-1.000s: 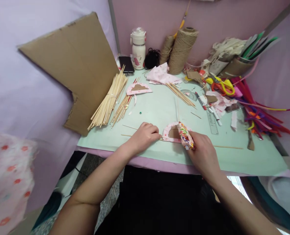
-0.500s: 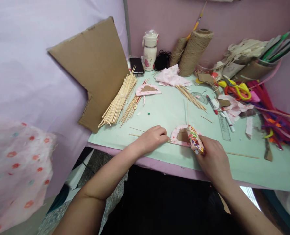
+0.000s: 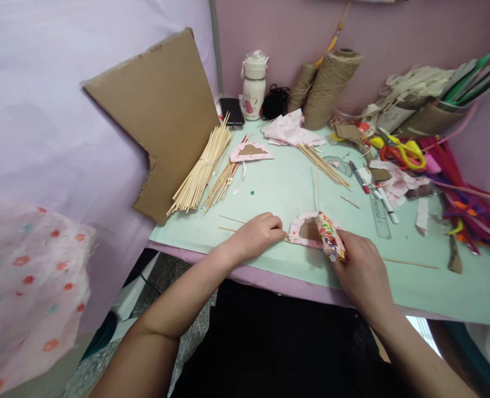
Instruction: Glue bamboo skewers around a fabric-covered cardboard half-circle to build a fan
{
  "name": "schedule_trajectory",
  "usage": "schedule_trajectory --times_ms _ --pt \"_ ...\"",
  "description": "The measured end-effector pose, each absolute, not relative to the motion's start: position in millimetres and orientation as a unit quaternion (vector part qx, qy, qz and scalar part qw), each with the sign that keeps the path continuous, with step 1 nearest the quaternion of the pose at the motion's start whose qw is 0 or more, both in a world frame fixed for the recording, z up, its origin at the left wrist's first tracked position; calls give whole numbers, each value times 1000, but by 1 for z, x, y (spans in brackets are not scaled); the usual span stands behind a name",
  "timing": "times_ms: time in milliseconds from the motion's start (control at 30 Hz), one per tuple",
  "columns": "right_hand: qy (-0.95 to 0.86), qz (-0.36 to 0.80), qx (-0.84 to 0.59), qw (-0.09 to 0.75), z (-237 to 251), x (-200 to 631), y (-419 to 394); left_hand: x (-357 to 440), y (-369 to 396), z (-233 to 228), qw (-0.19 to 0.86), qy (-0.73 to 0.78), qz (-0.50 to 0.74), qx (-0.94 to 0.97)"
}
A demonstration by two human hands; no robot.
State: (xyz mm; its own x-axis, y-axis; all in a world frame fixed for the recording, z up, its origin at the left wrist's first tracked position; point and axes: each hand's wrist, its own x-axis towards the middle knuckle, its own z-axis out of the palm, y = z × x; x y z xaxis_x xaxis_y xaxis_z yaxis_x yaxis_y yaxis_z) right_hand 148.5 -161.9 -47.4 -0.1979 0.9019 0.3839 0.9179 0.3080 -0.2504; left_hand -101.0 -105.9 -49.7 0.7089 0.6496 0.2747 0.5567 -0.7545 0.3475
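I see the right hand (image 3: 363,271) closed around a floral fabric-wrapped roll (image 3: 330,237). The left hand (image 3: 255,236), fingers curled, pinches a thin wooden skewer (image 3: 228,229) beside the pink fabric-edged cardboard semicircle (image 3: 305,229).

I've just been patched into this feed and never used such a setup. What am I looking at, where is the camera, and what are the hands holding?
There is no machine here: a person works with two bare hands, and the single camera sits on their head, looking forward and down. The left hand pinches a thin wooden stick lying flat on the green table. The right hand grips a flower-patterned fabric roll resting against a half-round cardboard piece edged in pink cloth. Further back lie a bundle of sticks, twine spools, a bottle, scissors and a ruler.
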Motion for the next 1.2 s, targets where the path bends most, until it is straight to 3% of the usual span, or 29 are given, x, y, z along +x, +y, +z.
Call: schedule_trajectory --times_ms 133,533,1200 --pt "-776 -13 -584 237 -47 149 -162 -101 -105 -52 151 345 202 904" --pt "-771 -14 -586 249 -46 147 -163 -105 -107 -44 16 294 247 923" --pt "-762 12 -597 251 -47 147 -164 -102 -104 -42 40 280 256 925"
